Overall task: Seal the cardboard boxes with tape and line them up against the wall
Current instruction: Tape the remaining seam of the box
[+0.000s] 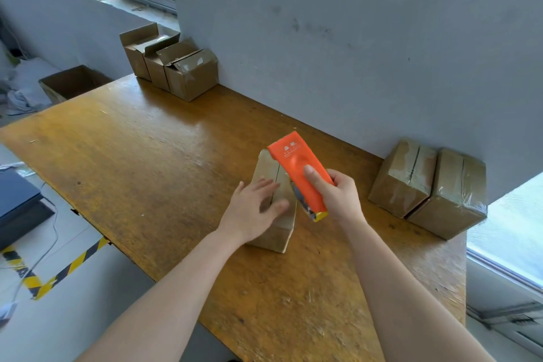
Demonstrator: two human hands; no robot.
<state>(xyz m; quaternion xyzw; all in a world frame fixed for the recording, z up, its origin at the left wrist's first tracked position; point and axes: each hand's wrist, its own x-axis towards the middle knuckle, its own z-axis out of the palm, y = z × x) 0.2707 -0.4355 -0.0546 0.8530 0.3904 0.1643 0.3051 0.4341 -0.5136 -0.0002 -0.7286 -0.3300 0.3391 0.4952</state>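
While the left hand lies flat on top of the small cardboard box, fingers straight, the right hand grips the orange tape dispenser. Its thumb presses the dispenser's face and holds the tool tilted over the box's right side. The box sits in the middle of the worktop, well apart from the wall. Its flaps are folded down and the centre seam looks bare, with no tape on it that I can see.

This box looks light, made of thin card, and that glossy wood could let it skid as the tape is drawn across. The flaps will likely sag if pushed at the seam, so the steadying palm belongs beside the seam. For carrying, the two opposite side walls, low down, look the firmest place to take hold.

Now the room. Two taped boxes stand touching each other against the wall on the right, the outer one close to the worktop's end. Three open boxes crowd the far left corner, flaps up. Between the groups runs a long open stretch along the wall, plenty for sliding this one in. The worktop's front edge lies off to the left, not close.
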